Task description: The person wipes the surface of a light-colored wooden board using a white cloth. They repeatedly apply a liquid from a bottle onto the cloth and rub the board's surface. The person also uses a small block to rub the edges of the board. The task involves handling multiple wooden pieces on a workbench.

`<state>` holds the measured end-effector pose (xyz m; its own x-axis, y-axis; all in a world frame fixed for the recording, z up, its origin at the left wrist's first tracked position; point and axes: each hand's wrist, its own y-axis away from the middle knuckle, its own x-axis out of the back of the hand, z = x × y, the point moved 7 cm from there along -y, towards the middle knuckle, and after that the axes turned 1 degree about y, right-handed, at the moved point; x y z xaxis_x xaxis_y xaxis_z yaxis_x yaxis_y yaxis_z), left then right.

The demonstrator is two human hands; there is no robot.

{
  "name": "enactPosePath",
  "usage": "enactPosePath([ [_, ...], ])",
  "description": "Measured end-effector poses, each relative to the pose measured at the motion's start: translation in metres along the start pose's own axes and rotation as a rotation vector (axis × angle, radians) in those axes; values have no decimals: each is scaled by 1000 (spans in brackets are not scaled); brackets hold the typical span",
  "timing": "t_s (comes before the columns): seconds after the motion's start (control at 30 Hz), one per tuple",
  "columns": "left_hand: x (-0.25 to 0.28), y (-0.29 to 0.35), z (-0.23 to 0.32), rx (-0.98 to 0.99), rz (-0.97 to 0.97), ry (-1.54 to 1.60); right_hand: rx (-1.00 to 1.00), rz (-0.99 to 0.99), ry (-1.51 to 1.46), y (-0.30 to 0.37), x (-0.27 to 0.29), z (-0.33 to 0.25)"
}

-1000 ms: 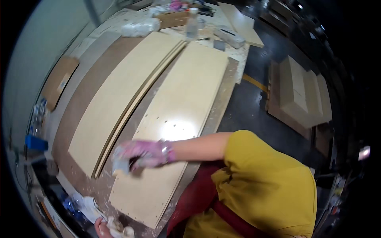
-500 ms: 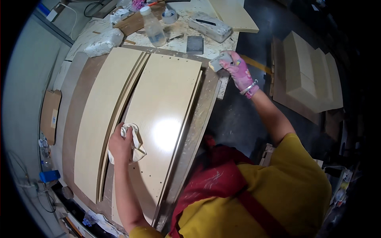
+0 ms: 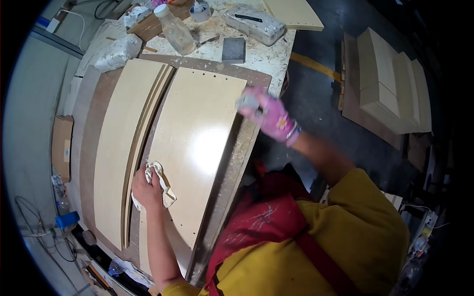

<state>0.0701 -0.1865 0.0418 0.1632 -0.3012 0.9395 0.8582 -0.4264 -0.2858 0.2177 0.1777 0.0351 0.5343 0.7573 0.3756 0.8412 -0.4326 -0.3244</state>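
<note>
My bare left hand (image 3: pixel 147 190) is closed on a crumpled white cloth (image 3: pixel 169 196), pressed against the left edge of a pale, glossy wooden panel (image 3: pixel 195 116) with small holes along its ends. My right hand (image 3: pixel 272 117), in a pink floral glove and blurred by motion, grips a small grey sanding block (image 3: pixel 247 102). That block is at the panel's far right edge; whether it touches the edge I cannot tell. Left of this panel lies a stack of similar curved panels (image 3: pixel 123 133), with a narrow gap between.
Beyond the panels, the paint-spattered bench (image 3: pixel 215 47) bears a plastic bottle (image 3: pixel 177 32), a second grey block (image 3: pixel 233 50), a white-smeared brick-shaped package (image 3: pixel 256 24) and a white plastic bag (image 3: pixel 118 53). Stacked panels (image 3: pixel 380 89) stand on the floor to the right.
My right hand has swung left and nearer with the sanding block, from beyond the panel's far right corner to its right edge. My left hand stays on the cloth; the view has shifted slightly.
</note>
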Motion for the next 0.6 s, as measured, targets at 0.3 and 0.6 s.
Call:
enactPosePath([
  [0.3,60,15,-36,51,-103,236,-69,106,26,-36,28,12],
  [0.6,115,171,-172,489,-617,-141,230,-301,-11,82,-81,-65],
])
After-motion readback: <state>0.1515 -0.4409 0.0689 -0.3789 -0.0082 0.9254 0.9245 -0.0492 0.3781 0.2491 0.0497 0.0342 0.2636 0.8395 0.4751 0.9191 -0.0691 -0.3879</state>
